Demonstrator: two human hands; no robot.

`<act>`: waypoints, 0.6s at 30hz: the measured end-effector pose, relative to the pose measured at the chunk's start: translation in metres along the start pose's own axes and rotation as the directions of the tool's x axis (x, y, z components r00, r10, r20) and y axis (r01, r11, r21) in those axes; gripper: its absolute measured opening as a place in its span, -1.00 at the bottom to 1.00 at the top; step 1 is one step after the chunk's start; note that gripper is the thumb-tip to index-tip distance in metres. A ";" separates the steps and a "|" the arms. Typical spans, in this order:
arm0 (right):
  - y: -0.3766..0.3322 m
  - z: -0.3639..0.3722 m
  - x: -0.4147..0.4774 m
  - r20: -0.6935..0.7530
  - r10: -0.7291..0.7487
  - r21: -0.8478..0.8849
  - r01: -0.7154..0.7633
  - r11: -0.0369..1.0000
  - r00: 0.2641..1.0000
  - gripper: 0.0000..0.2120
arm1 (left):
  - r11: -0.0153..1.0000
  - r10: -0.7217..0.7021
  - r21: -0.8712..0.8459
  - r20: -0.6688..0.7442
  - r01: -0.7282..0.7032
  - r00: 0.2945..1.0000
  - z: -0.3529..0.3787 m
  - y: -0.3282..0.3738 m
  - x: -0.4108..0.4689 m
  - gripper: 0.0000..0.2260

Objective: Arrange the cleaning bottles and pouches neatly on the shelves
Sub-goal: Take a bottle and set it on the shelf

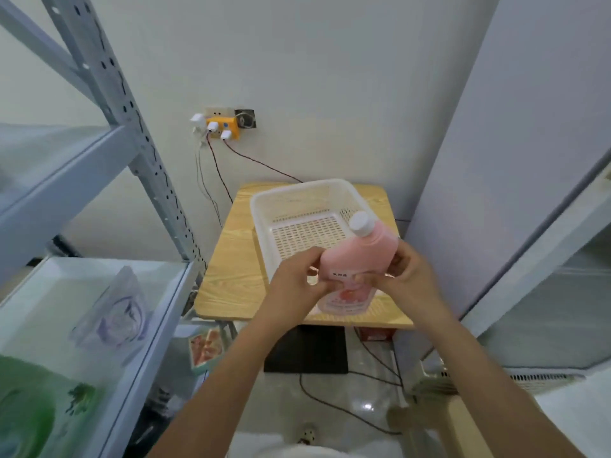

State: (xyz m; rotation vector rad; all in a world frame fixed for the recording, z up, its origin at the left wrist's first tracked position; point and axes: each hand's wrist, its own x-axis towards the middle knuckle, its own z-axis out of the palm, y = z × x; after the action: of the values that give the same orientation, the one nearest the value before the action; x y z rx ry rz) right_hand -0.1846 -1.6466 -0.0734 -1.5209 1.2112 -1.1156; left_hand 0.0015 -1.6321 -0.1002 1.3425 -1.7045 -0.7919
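Pink refill pouch (360, 259), topped by a white screw cap (359, 223), is held tilted, cap pointing up and away, over the near right corner of a white perforated basket (264, 206). The pouch is gripped at its left edge by the left hand (299, 279), thumb on the front. Its right edge is clasped by the right hand (410, 276), fingers curled round the side. The printed lower part of the pouch is partly covered by both hands.

The basket is set on a small light-wood table (231, 272) placed against the wall. A dark flat object (305, 350) is seen on the floor beneath the table, with cables trailing beside it.

To the left, a grey metal shelf unit (158, 312) is seen. On its lower shelf a clear pouch with purple print (112, 312) is stood upright, and a green pouch (26, 408), blurred, is laid nearer the camera. On the wall behind, a yellow plug adapter (222, 127) is fitted into a socket, with wires hanging from it.
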 end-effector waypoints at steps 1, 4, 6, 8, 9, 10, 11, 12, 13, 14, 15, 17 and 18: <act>0.002 0.004 0.020 -0.011 -0.009 -0.034 0.009 0.999 1.000 -0.45 | 1.000 0.003 0.021 -0.011 -0.003 1.000 -0.004 -0.008 0.018 -0.73; 0.017 0.019 0.067 -0.032 -0.016 -0.105 0.013 0.994 0.999 -0.48 | 0.995 -0.024 0.101 -0.008 0.025 1.000 -0.009 -0.038 0.065 -0.73; 0.035 0.029 0.089 -0.021 0.013 -0.127 -0.015 0.992 1.000 -0.54 | 0.987 -0.073 0.143 -0.002 0.072 0.997 -0.006 -0.062 0.086 -0.75; 0.057 0.036 0.105 -0.010 0.068 -0.165 -0.068 0.984 0.998 -0.60 | 0.974 -0.148 0.173 0.006 0.145 0.989 0.002 -0.085 0.098 -0.79; 0.068 0.039 0.111 -0.003 0.096 -0.184 -0.095 0.978 0.995 -0.61 | 0.964 -0.198 0.185 0.014 0.192 0.980 0.006 -0.096 0.100 -0.80; 0.079 0.042 0.114 0.009 0.124 -0.208 -0.119 0.971 0.992 -0.63 | 0.951 -0.251 0.191 0.026 0.242 0.968 0.010 -0.106 0.100 -0.80; 0.088 0.044 0.117 0.029 0.151 -0.234 -0.140 0.962 0.988 -0.65 | 0.937 -0.304 0.195 0.045 0.290 0.952 0.014 -0.117 0.099 -0.80; 0.096 0.046 0.118 0.052 0.180 -0.260 -0.160 0.952 0.982 -0.67 | 0.922 -0.351 0.202 0.067 0.332 0.934 0.017 -0.126 0.096 -0.79; 0.103 0.048 0.118 0.070 0.212 -0.277 -0.185 0.943 0.975 -0.67 | 0.908 -0.386 0.209 0.085 0.363 0.918 0.020 -0.134 0.093 -0.78; 0.108 0.050 0.118 0.077 0.238 -0.282 -0.208 0.937 0.968 -0.67 | 0.899 -0.410 0.210 0.097 0.384 0.907 0.022 -0.141 0.090 -0.77; 0.113 0.051 0.117 0.072 0.254 -0.284 -0.224 0.932 0.964 -0.66 | 0.896 -0.420 0.205 0.103 0.394 0.902 0.024 -0.145 0.087 -0.77; 0.116 0.052 0.118 0.066 0.259 -0.296 -0.229 0.928 0.964 -0.64 | 0.890 -0.429 0.217 0.103 0.400 0.898 0.027 -0.148 0.086 -0.76; 0.117 0.051 0.118 0.072 0.258 -0.306 -0.225 0.925 0.963 -0.64 | 0.885 -0.434 0.234 0.101 0.403 0.895 0.028 -0.147 0.087 -0.77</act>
State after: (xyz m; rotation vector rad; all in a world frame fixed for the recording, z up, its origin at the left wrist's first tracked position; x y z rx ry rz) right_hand -0.1437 -1.7754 -0.1829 -1.5763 1.4925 -0.6997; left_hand 0.0358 -1.7511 -0.2202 1.8810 -1.6656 -0.9992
